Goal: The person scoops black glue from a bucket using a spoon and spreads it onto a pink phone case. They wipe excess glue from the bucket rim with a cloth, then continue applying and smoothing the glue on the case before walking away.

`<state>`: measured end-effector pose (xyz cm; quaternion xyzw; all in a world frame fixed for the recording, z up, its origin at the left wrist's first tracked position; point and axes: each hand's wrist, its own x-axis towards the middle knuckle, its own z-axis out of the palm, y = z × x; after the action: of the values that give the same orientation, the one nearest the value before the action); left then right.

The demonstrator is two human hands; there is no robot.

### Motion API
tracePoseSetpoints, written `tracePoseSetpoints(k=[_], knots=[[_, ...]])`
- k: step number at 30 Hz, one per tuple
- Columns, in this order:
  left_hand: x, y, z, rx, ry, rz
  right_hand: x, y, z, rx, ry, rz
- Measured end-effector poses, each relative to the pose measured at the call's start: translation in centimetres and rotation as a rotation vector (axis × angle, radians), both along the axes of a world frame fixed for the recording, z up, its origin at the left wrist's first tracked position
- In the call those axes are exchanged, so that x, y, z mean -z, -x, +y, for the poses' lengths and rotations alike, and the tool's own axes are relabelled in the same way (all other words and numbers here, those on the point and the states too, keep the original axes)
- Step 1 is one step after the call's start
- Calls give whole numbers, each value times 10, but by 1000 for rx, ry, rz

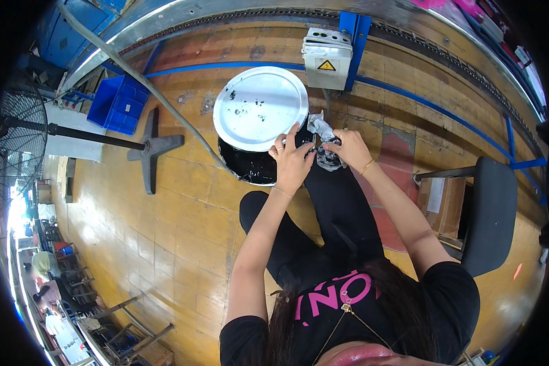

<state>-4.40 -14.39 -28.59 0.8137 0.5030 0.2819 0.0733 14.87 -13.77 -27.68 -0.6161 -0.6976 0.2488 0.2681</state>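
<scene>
Both of my hands meet over my knee, just in front of a large round metal pot [250, 173] whose inside is black and shiny. A pale metal lid [261, 108] with dark flecks lies tilted across its top, leaving the near side uncovered. My left hand [291, 161] is by the pot's near right rim, fingers bent, the thumb toward a small dark piece between the hands. My right hand [350, 149] pinches at that same dark piece, too small to name. Below and beside the fingers lies a crumpled, black-stained whitish wrap [330, 160], perhaps plastic or cloth.
A grey electrical box [327, 61] hangs on a blue post behind the pot. To the left stand a fan base [154, 148], a blue bin [118, 105] and a slanting grey hose [146, 82]. A black chair [495, 216] and a cardboard box [443, 204] are at right.
</scene>
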Motion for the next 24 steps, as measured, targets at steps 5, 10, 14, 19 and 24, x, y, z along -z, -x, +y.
tracePoseSetpoints(k=[5,10,14,19,24], knots=[[-3,-4,1,73,-73,29,-5,-1,-3,-102,-18,-38],[-1,-10,1,97,-105,25,-12,-2,-3,-180,-43,-55],[-2,-14,0,85,-131,35,-14,-5,1,-241,-45,-83],[1,-20,-4,58,-152,39,-15,-8,1,-233,-8,-73],[4,-20,-4,55,-159,66,-18,-8,1,-213,-23,-45]])
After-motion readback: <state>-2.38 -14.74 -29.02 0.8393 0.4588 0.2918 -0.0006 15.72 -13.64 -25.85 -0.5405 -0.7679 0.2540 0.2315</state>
